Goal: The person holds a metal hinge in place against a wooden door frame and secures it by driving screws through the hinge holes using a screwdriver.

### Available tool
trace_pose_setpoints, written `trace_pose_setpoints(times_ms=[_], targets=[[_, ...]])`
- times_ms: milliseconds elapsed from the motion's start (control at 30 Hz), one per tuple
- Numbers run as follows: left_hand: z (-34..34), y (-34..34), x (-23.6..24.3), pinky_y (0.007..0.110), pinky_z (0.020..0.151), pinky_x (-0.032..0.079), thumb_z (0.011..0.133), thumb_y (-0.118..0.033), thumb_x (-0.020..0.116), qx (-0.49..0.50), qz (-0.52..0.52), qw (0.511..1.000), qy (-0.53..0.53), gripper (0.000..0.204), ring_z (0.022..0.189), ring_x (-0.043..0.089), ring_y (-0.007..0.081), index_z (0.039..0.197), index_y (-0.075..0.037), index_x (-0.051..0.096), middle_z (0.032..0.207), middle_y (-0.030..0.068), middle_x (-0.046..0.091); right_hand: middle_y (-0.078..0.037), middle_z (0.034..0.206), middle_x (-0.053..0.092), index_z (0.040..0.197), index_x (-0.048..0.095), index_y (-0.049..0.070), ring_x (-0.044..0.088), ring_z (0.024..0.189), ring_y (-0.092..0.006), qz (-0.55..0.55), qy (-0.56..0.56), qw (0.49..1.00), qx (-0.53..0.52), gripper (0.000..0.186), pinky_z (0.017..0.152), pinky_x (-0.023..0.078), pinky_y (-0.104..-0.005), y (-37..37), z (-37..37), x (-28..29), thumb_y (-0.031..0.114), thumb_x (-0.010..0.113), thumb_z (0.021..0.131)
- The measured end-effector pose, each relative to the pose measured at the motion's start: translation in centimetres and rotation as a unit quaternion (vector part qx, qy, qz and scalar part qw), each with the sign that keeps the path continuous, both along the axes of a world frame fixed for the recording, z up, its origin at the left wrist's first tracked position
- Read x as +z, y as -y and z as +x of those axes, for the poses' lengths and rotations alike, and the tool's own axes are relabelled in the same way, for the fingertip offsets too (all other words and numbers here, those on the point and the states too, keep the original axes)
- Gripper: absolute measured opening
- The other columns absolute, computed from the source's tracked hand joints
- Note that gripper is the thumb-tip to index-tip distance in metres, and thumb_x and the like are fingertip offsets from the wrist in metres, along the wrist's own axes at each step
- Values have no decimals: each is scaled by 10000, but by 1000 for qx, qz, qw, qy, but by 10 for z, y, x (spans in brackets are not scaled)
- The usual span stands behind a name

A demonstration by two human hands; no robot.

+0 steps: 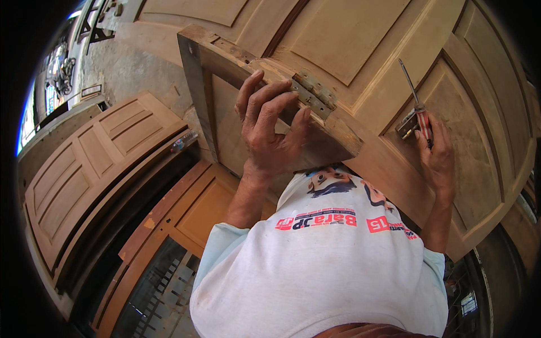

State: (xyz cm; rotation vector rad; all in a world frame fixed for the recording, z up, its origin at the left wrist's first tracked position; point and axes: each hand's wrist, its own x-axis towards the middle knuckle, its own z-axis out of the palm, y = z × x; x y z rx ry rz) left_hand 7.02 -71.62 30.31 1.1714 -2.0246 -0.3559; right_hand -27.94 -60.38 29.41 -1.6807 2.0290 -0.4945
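Observation:
A metal hinge (pixel 313 94) with screw holes lies on the top edge of a small wooden frame (pixel 228 53), which stands in front of my chest. Beside the hinge is my left hand (pixel 267 121), its fingers spread over that edge and nothing gripped in them. On the right, my right hand (pixel 438 152) is closed round a screwdriver (pixel 422 125) with a red and clear handle, its shaft pointing up and away. Next to the handle shows a small brass-coloured metal piece (pixel 406 125), perhaps another hinge; I cannot tell whether my fingers hold it too.
Large panelled wooden doors (pixel 349 39) lie or lean beyond the frame and to the right. At the left, another panelled door (pixel 96 163) rests on a stack. Below it are an orange-brown door (pixel 191 211) and a glass pane (pixel 155 287). Far left stands a motorcycle (pixel 65 76).

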Motion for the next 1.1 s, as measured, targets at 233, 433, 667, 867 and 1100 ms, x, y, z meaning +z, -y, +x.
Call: trace_pose_setpoints(times_ms=[233,433,667,867,1100], targets=[[-7,9,27,472,1146,337,827,-170,847,0,84,994,66,193,1406,532,339,996,-110,775,1189,32,740,-92,1214,718,1347,657,32,676,1011,-112,-69,167,984,-5,368,855,555,-280,17,-14,57,33,708,982],[-9,17,58,450,1163,309,835,-184,859,-27,122,978,165,200,1371,580,266,1021,-138,802,1186,-3,764,-133,1096,732,1150,748,-12,726,974,-199,-98,232,952,174,352,808,592,-308,72,-2,92,-87,803,811],[-13,20,53,450,1140,312,822,-192,870,-27,131,978,159,179,1327,614,230,981,-146,802,1150,-21,768,-179,1155,716,1176,736,-22,730,1030,-262,-84,202,936,276,392,840,589,-350,100,-2,90,-97,780,793],[-15,19,52,448,1140,306,824,-182,863,-13,140,978,154,160,1329,615,233,967,-143,801,1145,-18,769,-146,1035,728,1112,760,-5,728,903,-223,-122,191,934,278,360,721,580,-344,107,2,86,-62,829,763],[-15,20,52,453,1150,295,824,-172,858,-19,142,979,146,159,1333,613,235,970,-142,804,1143,-19,769,-143,1067,713,1115,766,-3,719,904,-215,-108,197,930,290,361,724,590,-334,110,2,90,-50,852,767]])
